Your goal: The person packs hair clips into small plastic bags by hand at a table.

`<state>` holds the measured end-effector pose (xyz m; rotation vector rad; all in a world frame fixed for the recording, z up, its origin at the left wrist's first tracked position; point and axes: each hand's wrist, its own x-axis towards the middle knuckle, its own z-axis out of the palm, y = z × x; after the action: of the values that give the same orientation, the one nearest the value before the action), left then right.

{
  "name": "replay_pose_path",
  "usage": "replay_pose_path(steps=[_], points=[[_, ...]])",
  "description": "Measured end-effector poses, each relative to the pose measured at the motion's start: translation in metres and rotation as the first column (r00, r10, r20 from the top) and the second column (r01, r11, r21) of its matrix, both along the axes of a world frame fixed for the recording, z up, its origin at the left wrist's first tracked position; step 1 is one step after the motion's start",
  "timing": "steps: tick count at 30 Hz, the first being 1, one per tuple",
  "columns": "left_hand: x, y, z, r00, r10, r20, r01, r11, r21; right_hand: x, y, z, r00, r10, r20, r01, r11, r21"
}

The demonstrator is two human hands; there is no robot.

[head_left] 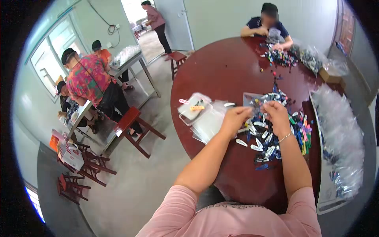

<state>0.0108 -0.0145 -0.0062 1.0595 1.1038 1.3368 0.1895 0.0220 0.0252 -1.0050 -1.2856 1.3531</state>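
Fingertips pinched over a crowded spread of hair clips

Taking the point between the two hands as the clock's centre, the left hand (240, 117) comes in from seven o'clock and the right hand (277, 115) from five. Each grip is pinched nearly closed, thumb against fingers, on what seems to be the edge of a clear bag (254, 98). Whether a clip is caught there too, I cannot tell; it is too small and see-through.

The pile of clips (269, 136) spreads over the red tabletop (221, 79) from four to six o'clock, partly under the right forearm. A stack of clear bags (209, 124) lies at eight, just beside the left forearm, with a pink clip (184, 101) and an orange clip (197, 108) at nine. The tray (327, 189) heaped with filled bags (341, 130) stands at three to four; a co-worker (282, 29) sits at twelve, behind another heap (281, 58).

The likeliest trouble is the film slipping: it is thin, and only fingertips hold it. A low right forearm could drag clips along — silver, blue and bright ones lie jumbled, so colours could mix further. The stack looks slick and lies near the tabletop's rim; a bump from the left elbow might fan it toward the floor.
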Motion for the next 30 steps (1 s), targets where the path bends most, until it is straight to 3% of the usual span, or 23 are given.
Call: replay_pose_path(steps=[3, 7, 9, 11, 13, 15, 18, 21, 23, 25, 27, 29, 30], points=[[0.004, -0.004, 0.004, 0.997, -0.014, 0.075, 0.012, 1.000, 0.026, 0.000, -0.001, 0.001, 0.997, -0.018, 0.080, 0.007, 0.991, 0.137], [0.006, -0.005, 0.003, 0.992, -0.007, 0.129, 0.000, 0.998, 0.055, -0.001, -0.007, 0.010, 0.992, -0.011, 0.124, -0.003, 0.993, 0.114], [0.005, -0.005, 0.004, 0.993, -0.062, 0.097, 0.060, 0.998, 0.019, -0.001, -0.009, 0.013, 0.998, 0.031, 0.061, -0.033, 0.999, 0.031], [0.004, -0.007, 0.004, 0.989, -0.092, 0.115, 0.089, 0.995, 0.034, 0.003, -0.007, 0.016, 0.993, 0.096, 0.070, -0.100, 0.993, 0.061], [0.004, -0.005, 0.004, 0.984, -0.147, 0.097, 0.147, 0.989, 0.006, 0.005, -0.015, 0.033, 0.976, 0.216, 0.024, -0.215, 0.976, -0.031], [0.005, -0.005, 0.003, 0.973, -0.209, 0.094, 0.210, 0.978, -0.001, 0.014, -0.011, 0.036, 0.962, 0.238, 0.135, -0.235, 0.971, -0.038], [0.004, -0.008, 0.009, 0.952, -0.292, 0.087, 0.295, 0.955, -0.023, 0.018, -0.007, 0.040, 0.929, 0.220, 0.297, -0.263, 0.958, 0.112], [0.004, -0.003, 0.003, 0.948, -0.308, 0.076, 0.312, 0.949, -0.047, 0.023, -0.015, 0.054, 0.912, 0.217, 0.347, -0.286, 0.944, 0.164], [0.001, -0.004, 0.004, 0.960, -0.279, 0.019, 0.279, 0.960, -0.025, 0.025, -0.023, 0.060, 0.886, 0.178, 0.429, -0.297, 0.927, 0.229], [0.000, -0.004, 0.008, 0.973, -0.224, -0.058, 0.230, 0.960, 0.157, 0.032, -0.026, 0.062, 0.741, -0.038, 0.670, -0.377, 0.803, 0.462], [0.003, -0.012, 0.020, 0.983, -0.032, -0.181, 0.056, 0.990, 0.129, 0.036, -0.028, 0.054, 0.615, -0.161, 0.772, -0.452, 0.731, 0.512], [0.001, -0.011, 0.018, 0.880, 0.084, -0.467, 0.099, 0.931, 0.353, 0.036, -0.024, 0.033, 0.618, -0.181, 0.765, -0.567, 0.572, 0.593], [0.002, -0.014, 0.024, 0.747, 0.147, -0.648, 0.169, 0.901, 0.400, 0.032, -0.031, 0.032, 0.599, -0.185, 0.779, -0.608, 0.528, 0.593]])
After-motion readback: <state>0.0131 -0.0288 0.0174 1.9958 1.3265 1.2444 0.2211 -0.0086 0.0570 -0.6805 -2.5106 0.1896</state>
